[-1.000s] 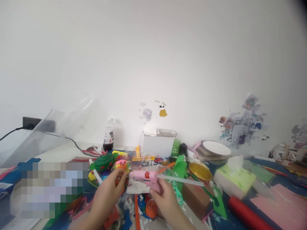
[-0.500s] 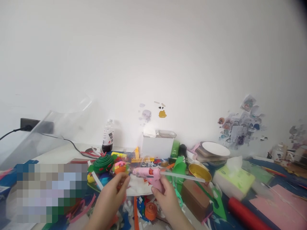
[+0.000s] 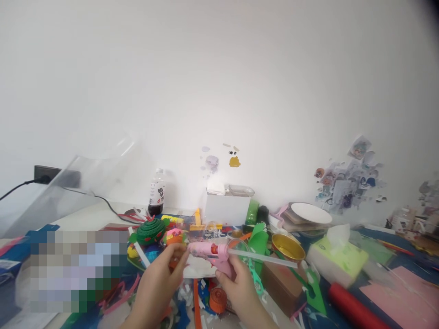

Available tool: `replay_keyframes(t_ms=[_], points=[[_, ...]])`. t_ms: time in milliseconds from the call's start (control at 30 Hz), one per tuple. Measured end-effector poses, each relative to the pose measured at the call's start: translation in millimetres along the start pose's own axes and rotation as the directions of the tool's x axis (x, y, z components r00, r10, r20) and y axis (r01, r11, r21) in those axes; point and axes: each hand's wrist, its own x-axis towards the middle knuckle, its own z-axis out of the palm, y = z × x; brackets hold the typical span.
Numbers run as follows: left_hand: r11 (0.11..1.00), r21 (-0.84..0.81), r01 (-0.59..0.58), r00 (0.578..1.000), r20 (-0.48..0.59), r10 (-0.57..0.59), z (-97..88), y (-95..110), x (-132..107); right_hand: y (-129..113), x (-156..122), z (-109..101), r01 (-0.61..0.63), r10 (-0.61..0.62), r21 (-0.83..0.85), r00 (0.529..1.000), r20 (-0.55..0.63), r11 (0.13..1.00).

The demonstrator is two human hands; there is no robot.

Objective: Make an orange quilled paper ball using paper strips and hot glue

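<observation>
In my right hand is a pink hot glue gun, its grip wrapped by my fingers and its nozzle pointing left. A long clear glue stick juts from its back end. My left hand is closed in a pinch right by the nozzle; whatever lies between the fingertips is too small or hidden to make out. Behind the gun, a white sheet or pad is partly covered. Just beyond my left hand sit a coiled green paper dome and a pink-and-orange paper piece.
An orange paper coil lies among paper scraps below the gun. Green scissors, a brown box, a gold tin and a tissue pack stand rightward. A bottle and white box line the wall.
The glue gun's nozzle and my left fingertips are now closer together, almost touching. The whole view has shifted slightly, with the table things appearing a little further right.
</observation>
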Motion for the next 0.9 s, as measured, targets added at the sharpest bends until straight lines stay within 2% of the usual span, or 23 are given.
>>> replay_keyframes(t_ms=[433,600,767,900], points=[[0.997,0.014,-0.082,0.994,-0.07,0.083,2.1,-9.6,0.5,-11.0,-4.1,5.0,-0.044,0.036,0.148,0.998,0.052,0.988],[0.998,0.031,-0.05,0.998,-0.046,0.051,3.9,-9.0,-0.1,-8.6,-4.3,7.1,-0.098,0.097,0.173,0.995,0.014,0.98],[0.997,0.033,-0.073,0.997,0.009,0.073,4.9,-3.8,-5.6,-3.2,0.3,5.6,-0.131,0.144,0.204,0.988,-0.05,0.97],[0.995,0.064,-0.081,0.996,0.039,0.079,4.8,-0.3,-7.5,0.2,4.3,3.3,-0.136,0.168,0.295,0.982,-0.086,0.946]])
